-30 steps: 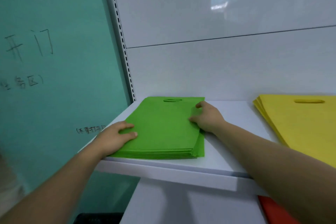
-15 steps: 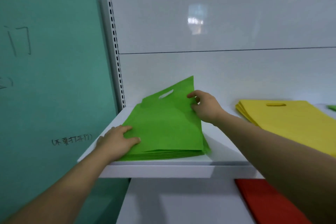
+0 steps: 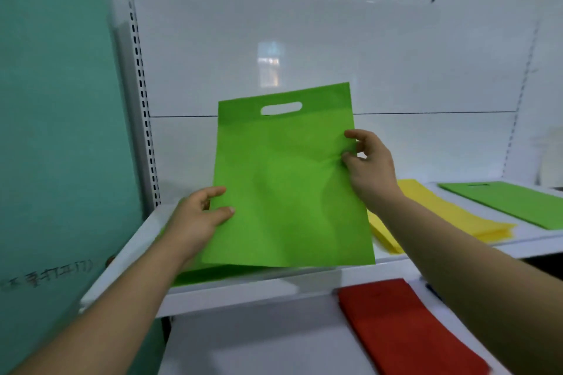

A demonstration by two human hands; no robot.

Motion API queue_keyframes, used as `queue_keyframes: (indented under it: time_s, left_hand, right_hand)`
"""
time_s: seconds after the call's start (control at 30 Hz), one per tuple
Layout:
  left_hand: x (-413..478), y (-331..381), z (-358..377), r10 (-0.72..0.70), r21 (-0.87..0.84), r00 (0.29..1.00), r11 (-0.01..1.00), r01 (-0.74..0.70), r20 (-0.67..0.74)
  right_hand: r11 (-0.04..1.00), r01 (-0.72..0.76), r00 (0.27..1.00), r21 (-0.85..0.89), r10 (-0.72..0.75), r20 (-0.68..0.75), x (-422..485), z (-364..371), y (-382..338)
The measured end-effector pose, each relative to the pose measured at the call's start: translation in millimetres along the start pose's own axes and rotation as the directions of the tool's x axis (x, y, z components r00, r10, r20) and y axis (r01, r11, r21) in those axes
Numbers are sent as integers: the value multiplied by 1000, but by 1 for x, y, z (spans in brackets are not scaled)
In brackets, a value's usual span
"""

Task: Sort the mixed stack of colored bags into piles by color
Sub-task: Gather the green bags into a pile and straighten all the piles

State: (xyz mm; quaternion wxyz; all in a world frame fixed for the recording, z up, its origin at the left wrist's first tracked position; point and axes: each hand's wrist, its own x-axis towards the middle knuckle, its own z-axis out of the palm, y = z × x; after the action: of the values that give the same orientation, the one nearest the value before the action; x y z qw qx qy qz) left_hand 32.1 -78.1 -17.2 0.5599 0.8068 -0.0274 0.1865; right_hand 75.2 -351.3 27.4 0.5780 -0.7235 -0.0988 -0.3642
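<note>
Holding one green bag (image 3: 289, 179) upright above the upper shelf (image 3: 274, 292), both hands grip it by its side edges. Its cut-out handle is at the top and its face is toward the camera.

The left hand (image 3: 198, 219) grips the lower left edge, thumb on the front face and fingers behind the fabric. The right hand (image 3: 368, 167) pinches the right edge higher up, and the fabric puckers at the pinch.

The bag's bottom edge hangs just over the green stack (image 3: 195, 275). That stack lies flat on the left end of the upper shelf, mostly hidden behind the bag and the left wrist. Whether bag and stack touch cannot be told.

A yellow pile (image 3: 426, 216) lies flat on the same shelf to the right, partly covered by the right forearm. A second green pile (image 3: 511, 204) lies further right, near the yellow one. Red bags (image 3: 402, 326) lie on the lower shelf (image 3: 243, 344), below and to the right.

A teal panel (image 3: 54, 131) bearing handwritten marks stands at left, beside the slotted upright (image 3: 143, 100) of the white shelving.
</note>
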Motion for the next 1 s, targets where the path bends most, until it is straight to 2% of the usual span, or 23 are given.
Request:
queue_keyframes:
  time_s: [0.13, 0.27, 0.57, 0.77, 1.0]
  left_hand:
    - [-18, 30, 58, 124, 87, 992, 988, -126, 28]
    - [-39, 73, 131, 201, 130, 972, 968, -216, 118]
    - [-108, 158, 349, 322, 41, 875, 932, -360, 360]
    - [-146, 195, 462, 334, -27, 825, 932, -362, 456]
    - [-147, 212, 539, 317, -63, 812, 942, -329, 490]
  right_hand:
    - [990, -27, 993, -138, 11, -116, 3, -67, 5]
    - [934, -74, 990, -350, 27, -139, 4, -159, 13]
    - [749, -270, 951, -605, 106, -292, -15, -411, 41]
    - [674, -364, 916, -644, 132, -379, -28, -533, 51]
    - [689, -405, 887, -601, 137, -441, -11, -598, 80]
